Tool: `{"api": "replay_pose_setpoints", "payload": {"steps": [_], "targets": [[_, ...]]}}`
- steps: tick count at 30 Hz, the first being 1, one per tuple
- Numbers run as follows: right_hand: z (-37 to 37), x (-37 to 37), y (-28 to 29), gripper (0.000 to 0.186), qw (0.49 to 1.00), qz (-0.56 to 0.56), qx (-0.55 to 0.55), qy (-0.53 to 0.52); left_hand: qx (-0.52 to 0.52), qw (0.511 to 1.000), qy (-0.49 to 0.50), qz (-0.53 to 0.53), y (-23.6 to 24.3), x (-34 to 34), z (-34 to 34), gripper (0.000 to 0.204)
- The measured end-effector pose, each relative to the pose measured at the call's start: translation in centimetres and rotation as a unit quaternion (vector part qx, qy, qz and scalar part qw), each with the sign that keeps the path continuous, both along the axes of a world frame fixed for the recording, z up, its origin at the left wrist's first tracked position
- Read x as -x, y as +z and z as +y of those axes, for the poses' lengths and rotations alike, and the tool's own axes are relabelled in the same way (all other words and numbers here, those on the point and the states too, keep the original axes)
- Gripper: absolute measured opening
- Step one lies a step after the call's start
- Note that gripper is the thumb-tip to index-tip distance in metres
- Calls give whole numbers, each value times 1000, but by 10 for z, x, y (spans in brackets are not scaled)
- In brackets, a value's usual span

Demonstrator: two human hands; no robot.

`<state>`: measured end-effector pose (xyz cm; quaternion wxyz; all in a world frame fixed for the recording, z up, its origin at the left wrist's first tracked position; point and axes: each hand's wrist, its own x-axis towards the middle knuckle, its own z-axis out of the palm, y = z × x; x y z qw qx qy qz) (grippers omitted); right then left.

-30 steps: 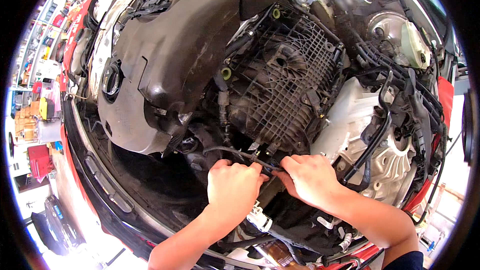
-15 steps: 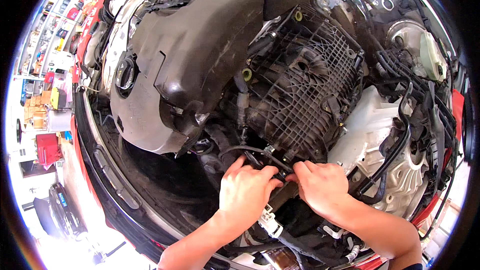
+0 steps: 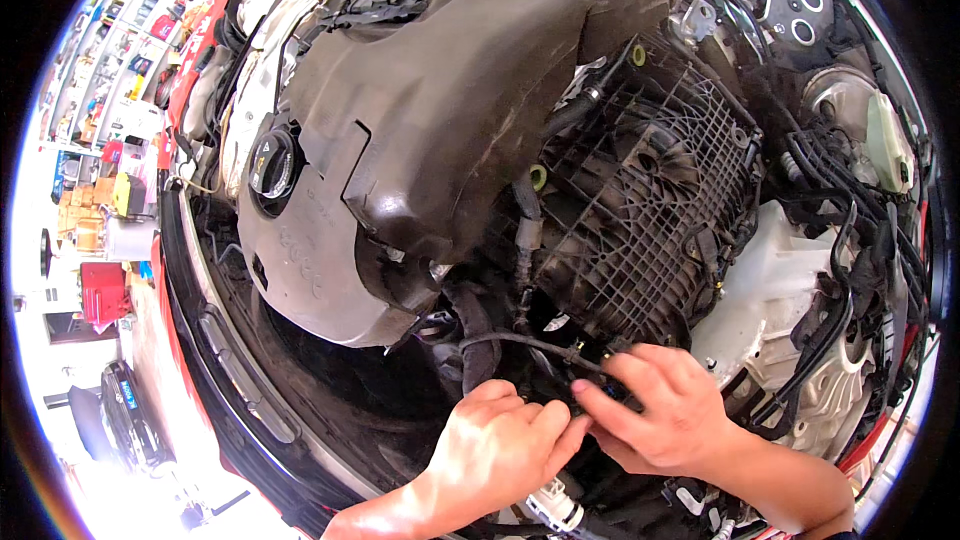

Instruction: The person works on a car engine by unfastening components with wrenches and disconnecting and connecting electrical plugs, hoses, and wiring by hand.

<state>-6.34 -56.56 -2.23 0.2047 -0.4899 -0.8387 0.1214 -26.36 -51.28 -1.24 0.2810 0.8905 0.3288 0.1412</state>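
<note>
My left hand point(image 3: 505, 443) is closed low in the engine bay, fingers curled and thumb pressed in; whatever it grips is hidden under the fingers. Beside it, my right hand point(image 3: 665, 415) has its fingers bent but apart, slightly blurred, over dark wiring, with no held object visible. Its thumb side almost meets the left fingertips. A thin black hose point(image 3: 530, 340) curves just beyond both hands. Behind it rises a ribbed black plastic housing point(image 3: 640, 240). A white plastic connector point(image 3: 555, 505) lies below, between my forearms.
A large dark engine cover point(image 3: 430, 130) with a round black cap point(image 3: 274, 166) fills the upper left. A pale metal casing point(image 3: 755, 270) and black hoses point(image 3: 825, 330) stand at the right. Beyond the car's left edge are shelves point(image 3: 105, 90) and a red box point(image 3: 103, 292).
Both hands have drawn back toward me from the hose. My right fingers have spread from a pinch. The view has shifted, so the engine parts sit lower and farther right.
</note>
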Motion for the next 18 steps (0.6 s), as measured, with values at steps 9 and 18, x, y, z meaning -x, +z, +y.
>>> {"api": "replay_pose_setpoints", "payload": {"steps": [9,18], "targets": [[25,33,-7,44,994,-107,-4,35,0,999,11,-53,25,6,10,29],[11,39,-12,48,989,-144,-27,6,22,996,23,-84,21,9,7,30]]}}
